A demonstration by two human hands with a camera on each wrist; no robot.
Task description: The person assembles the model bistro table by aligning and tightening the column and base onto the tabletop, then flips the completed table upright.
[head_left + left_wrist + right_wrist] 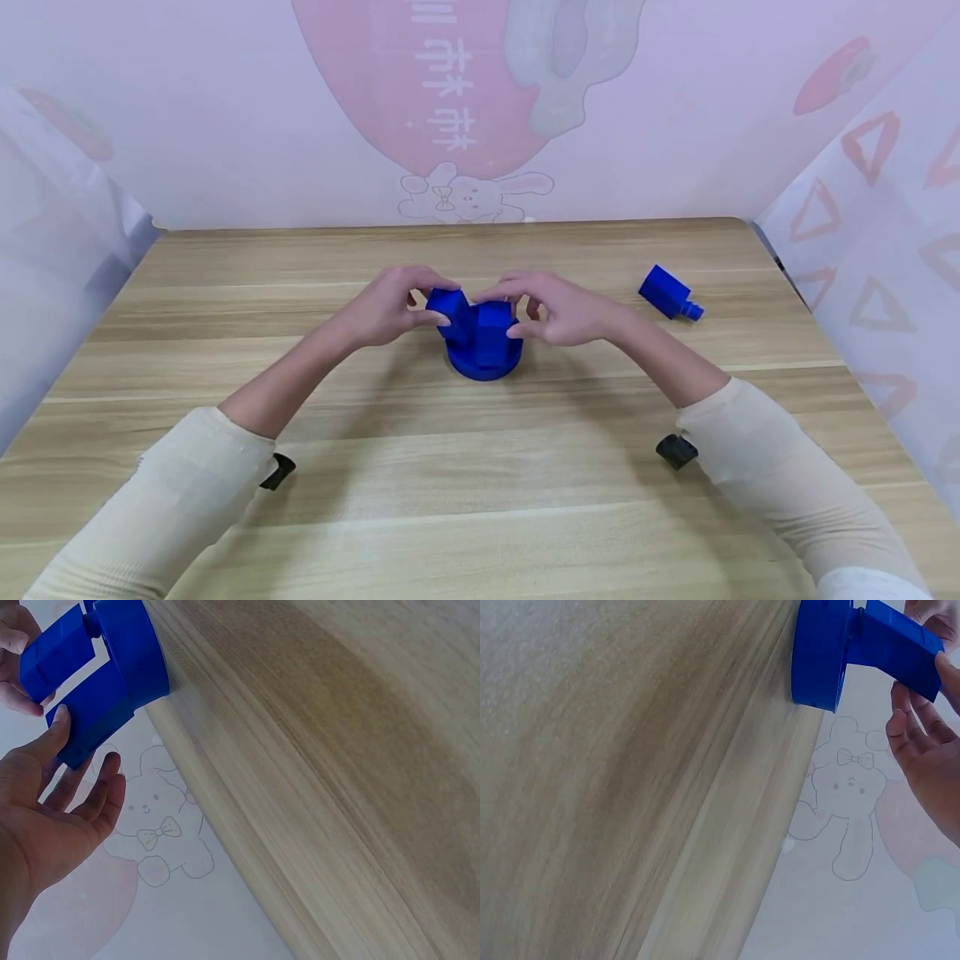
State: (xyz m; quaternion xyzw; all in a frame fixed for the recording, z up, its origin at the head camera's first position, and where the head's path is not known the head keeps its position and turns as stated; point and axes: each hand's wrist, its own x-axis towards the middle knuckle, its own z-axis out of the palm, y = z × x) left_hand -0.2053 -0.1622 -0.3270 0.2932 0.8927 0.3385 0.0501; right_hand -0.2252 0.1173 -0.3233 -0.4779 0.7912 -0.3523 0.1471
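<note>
A round blue base (pixel 483 372) rests on the wooden table, with two blue blocks standing up from it. My left hand (pixel 396 307) pinches the upper end of the left block (pixel 454 321) between thumb and fingers; this block leans outward. On the other side, my right hand (pixel 553 310) holds the top of the right block (pixel 492 332) the same way. In the left wrist view, a gap separates the left block (pixel 94 712) from the right block (pixel 58 654). A narrow neck joins the right block (pixel 897 649) to the base (pixel 817 658) in the right wrist view.
A loose blue block (pixel 665 291) with a narrow ridged stem (pixel 692 311) lies on the table (pixel 465 500) at the back right. Behind the table stands a pale printed backdrop (pixel 225 125). Small black devices show beside the left sleeve (pixel 187 467) and right sleeve (pixel 772 458).
</note>
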